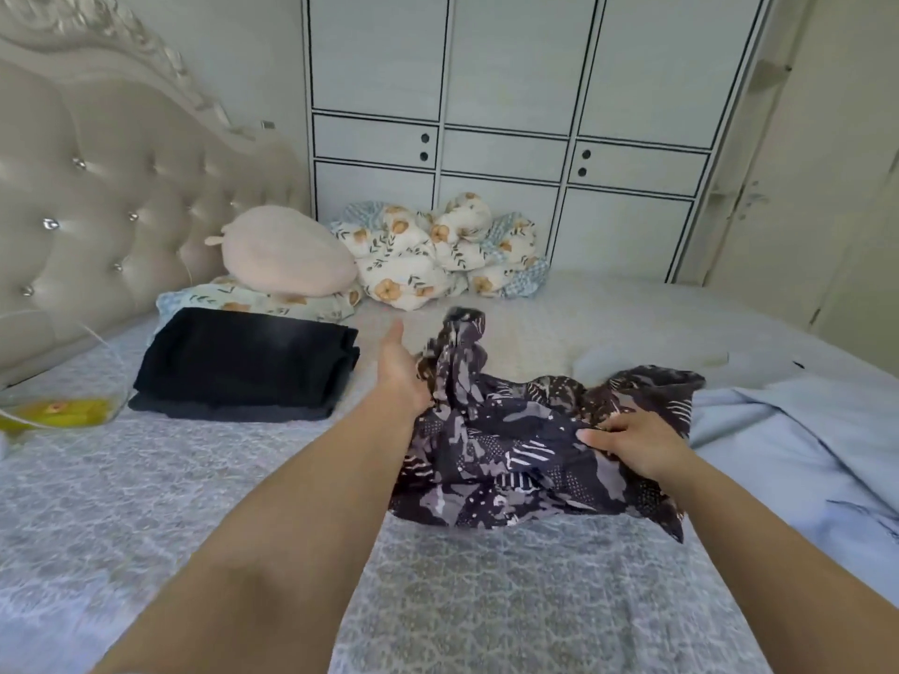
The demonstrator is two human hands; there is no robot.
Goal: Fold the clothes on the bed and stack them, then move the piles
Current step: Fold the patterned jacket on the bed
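Right hand (632,442): fingers curled into the cloth, gripping a bunched fold of the patterned garment (525,459) at its near right portion. Left hand (400,377): reaching forward along the garment's left side, thumb extended; the fingers are hidden behind the raised cloth, so whether they pinch it cannot be determined.

Patterned garment: dark, with grey and white print, lying crumpled on the bed (194,503) directly ahead, one part standing up in a peak beside the left hand. No seam, collar or hem is identifiable in its present heap.

Handling assessment: the cloth appears thin, light and limp. It drapes freely and will hold no shape unaided. It is likely somewhat slippery, so a pinch at two edge corners or at a seam is advisable, not a handful of the middle. It should be lifted and shaken flat before any crease is attempted.

Surroundings: a folded dark pile (243,364) sits to the left, well apart from the garment. A pale blue cloth (778,454) lies unfolded at the right, its edge just beside the garment. Pillows and a floral quilt (438,255) rest at the far side by the wardrobe (511,90).
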